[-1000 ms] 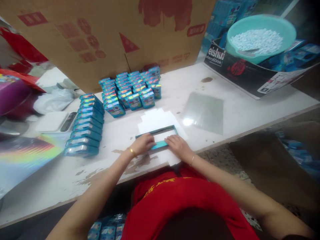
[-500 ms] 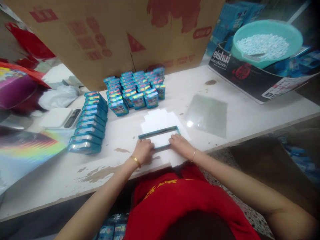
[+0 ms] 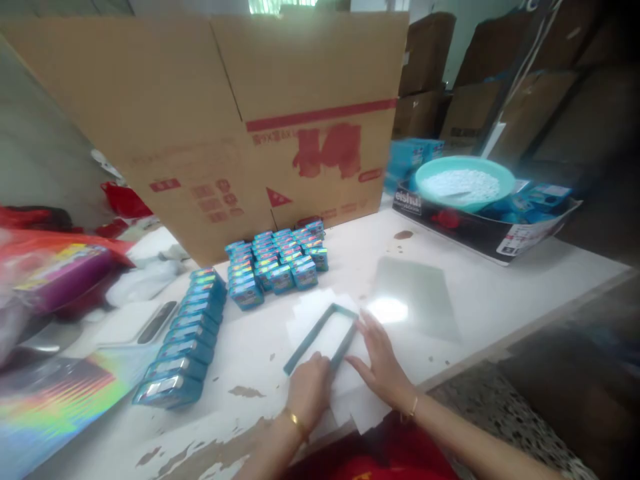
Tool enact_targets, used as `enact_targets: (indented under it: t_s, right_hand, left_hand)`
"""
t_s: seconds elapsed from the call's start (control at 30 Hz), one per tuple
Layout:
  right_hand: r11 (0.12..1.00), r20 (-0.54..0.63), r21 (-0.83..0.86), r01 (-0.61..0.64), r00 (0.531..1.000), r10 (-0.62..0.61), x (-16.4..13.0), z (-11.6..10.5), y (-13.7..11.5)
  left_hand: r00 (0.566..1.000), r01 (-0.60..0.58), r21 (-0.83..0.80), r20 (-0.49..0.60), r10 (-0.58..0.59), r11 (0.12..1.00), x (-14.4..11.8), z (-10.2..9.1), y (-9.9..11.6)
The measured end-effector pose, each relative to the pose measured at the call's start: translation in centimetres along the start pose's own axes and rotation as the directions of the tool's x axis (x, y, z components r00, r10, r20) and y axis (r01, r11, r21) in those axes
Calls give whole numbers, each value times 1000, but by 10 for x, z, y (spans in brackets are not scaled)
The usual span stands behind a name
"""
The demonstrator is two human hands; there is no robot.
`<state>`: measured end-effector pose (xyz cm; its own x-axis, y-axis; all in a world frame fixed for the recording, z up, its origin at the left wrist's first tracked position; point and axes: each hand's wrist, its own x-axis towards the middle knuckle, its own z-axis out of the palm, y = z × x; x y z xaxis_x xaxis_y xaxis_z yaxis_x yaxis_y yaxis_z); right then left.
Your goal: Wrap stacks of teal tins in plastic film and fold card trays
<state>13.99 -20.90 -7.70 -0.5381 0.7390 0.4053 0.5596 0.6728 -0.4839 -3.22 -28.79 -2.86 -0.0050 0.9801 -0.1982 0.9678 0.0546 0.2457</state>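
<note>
Tray (image 3: 320, 333) now turned diagonal, lower centre of frame.
Left hand (image 3: 309, 393) grips its near end; right hand (image 3: 383, 363) lies flat, fingers open, beside it.

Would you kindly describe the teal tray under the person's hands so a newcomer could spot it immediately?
Start at the big cardboard box standing on the white table, then come toward the near edge. There the left hand and right hand touch a shallow teal tray lying on white paper sheets. Unlike the small blue packs stacked nearby, it is an open, flat rectangular frame.
</note>
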Motion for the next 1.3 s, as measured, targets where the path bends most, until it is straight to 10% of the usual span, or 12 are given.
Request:
enact_targets:
  t_s: [0.17, 0.3, 0.5, 0.77, 1.0, 1.3]
  right_hand:
    - [882, 54, 173, -438, 899, 435, -21, 26, -1]
    - [879, 51, 110, -465, 885, 462, -18, 44, -3]
    - [913, 17, 30, -407, 914, 406, -6, 56, -4]
    - [941, 19, -83, -329, 943, 332, 1, 64, 5]
    - [945, 82, -126, -303, 946, 314, 17, 67, 17]
    - [957, 107, -116, -265, 955, 278, 19, 67, 13]
  left_hand:
    - [924, -159, -82, -364, 119, 984, 48, -39, -14]
    - [839, 50, 111, -543, 18, 993, 103, -85, -79]
    - [904, 130, 287, -428, 6, 949, 160, -100, -137]
    - [959, 210, 341, -252, -127, 916, 228, -89, -118]
    - [939, 230, 422, -334, -85, 877, 222, -74, -103]
    - [965, 227, 326, -201, -167, 918, 240, -103, -111]
